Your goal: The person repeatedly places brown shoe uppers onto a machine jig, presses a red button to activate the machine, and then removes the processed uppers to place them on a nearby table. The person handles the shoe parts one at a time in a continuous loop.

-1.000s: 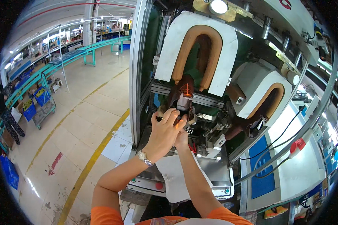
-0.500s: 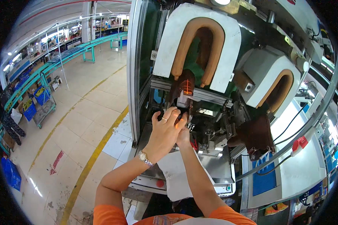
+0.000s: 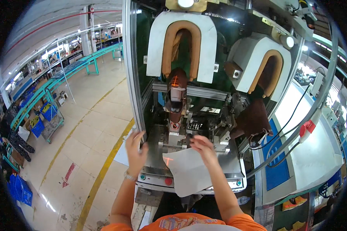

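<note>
A brown leather shoe upper [image 3: 176,79] sits on the machine's left station, toe toward the U-shaped tan pad [image 3: 181,29]. Orange light lines fall across it. Both hands are apart from this upper and lower in the picture. My left hand [image 3: 136,152], a watch on its wrist, is raised beside the machine's left post with fingers stretched, holding nothing visible. My right hand [image 3: 205,149] hovers over the white sheet [image 3: 191,173], fingers loosely bent and apart. Close to its fingertips is a small dark part [image 3: 189,136]; whether they touch it is unclear.
Another brown boot upper [image 3: 253,120] hangs at the right station below a second padded U-shaped block [image 3: 260,63]. Red button [image 3: 168,181] and green button [image 3: 142,177] line the front panel. A grey hose [image 3: 287,152] curves on the right. Left stands a blue-crated cart [image 3: 52,125].
Both hands have come away from the shoe upper and toward me, spreading apart. The left went left, the right went right. The upper stays on the machine, and the view has shifted slightly.
</note>
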The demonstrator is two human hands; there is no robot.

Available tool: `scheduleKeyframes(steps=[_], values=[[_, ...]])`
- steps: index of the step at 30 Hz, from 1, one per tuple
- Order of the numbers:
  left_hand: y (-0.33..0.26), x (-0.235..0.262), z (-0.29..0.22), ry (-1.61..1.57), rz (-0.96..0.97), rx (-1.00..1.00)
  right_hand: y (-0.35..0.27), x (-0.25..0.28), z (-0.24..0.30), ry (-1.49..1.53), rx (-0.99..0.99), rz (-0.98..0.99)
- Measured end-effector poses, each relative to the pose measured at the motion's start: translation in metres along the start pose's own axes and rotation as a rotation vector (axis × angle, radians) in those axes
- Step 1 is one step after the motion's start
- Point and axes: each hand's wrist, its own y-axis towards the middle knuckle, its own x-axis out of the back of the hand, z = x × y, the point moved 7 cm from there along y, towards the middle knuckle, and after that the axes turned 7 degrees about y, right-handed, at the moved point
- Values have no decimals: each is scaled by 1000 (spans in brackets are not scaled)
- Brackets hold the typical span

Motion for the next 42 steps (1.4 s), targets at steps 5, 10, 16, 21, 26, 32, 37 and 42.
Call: scheduleKeyframes(steps=[5, 10, 16, 21, 26, 32, 37, 42], values=[[-246, -58, 250, 121, 442, 719, -124, 4, 160, -500, 747, -133], [-288, -84, 283, -169, 379, 968, -164, 41, 236, -513, 1067, -446], [-246, -75, 226, 206, 429, 716, -150, 47, 255, -838, 1028, -363], [-95, -49, 14, -37, 167, 205, -127, -2, 274, -1211, 1131, -193], [-52, -77, -177, -440, 320, -201, -135, -3, 287, -1466, 1377, -238], [-79, -94, -290, -804, 405, -179, -215, -45, 269, -1538, 1451, -208], [-149, -141, -309, -1124, 522, 126, -214, -36, 264, -1287, 999, -66], [-183, -173, -312, -1707, 791, 838, -272, 107, 257, -1214, 368, -390]])
